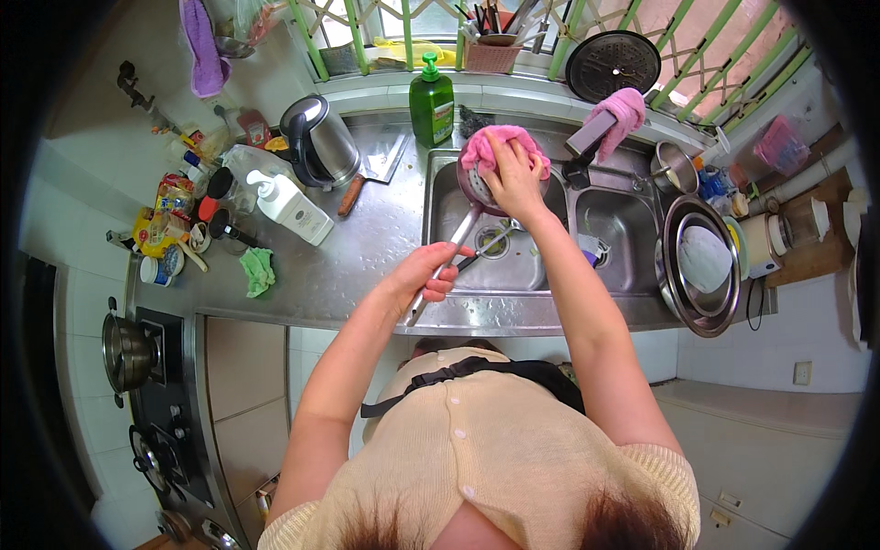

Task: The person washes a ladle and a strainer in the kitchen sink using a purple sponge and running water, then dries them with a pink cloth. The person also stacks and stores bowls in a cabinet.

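My left hand (427, 273) grips the metal handle of a long-handled pan (466, 230), perhaps a perforated ladle or wok, whose round head is held over the left basin of a double stainless steel sink (440, 206). Against that head my right hand (512, 175) presses a pink cloth (505, 141), which covers much of it. Below, a utensil with a black and metal handle (489, 242) lies in the left basin near the drain. A purple and white item (591, 251) rests in the right basin. Above it stands the faucet (590, 134) with another pink cloth (622, 117) draped over it.
Behind the left basin stands a green pump bottle (432, 103). To the left are a cleaver (375, 180), an electric kettle (323, 144), a white pump bottle (292, 210) and a green cloth (258, 272). Nested metal bowls (670, 275) stand right of the sink. A pot (127, 350) sits on the stove.
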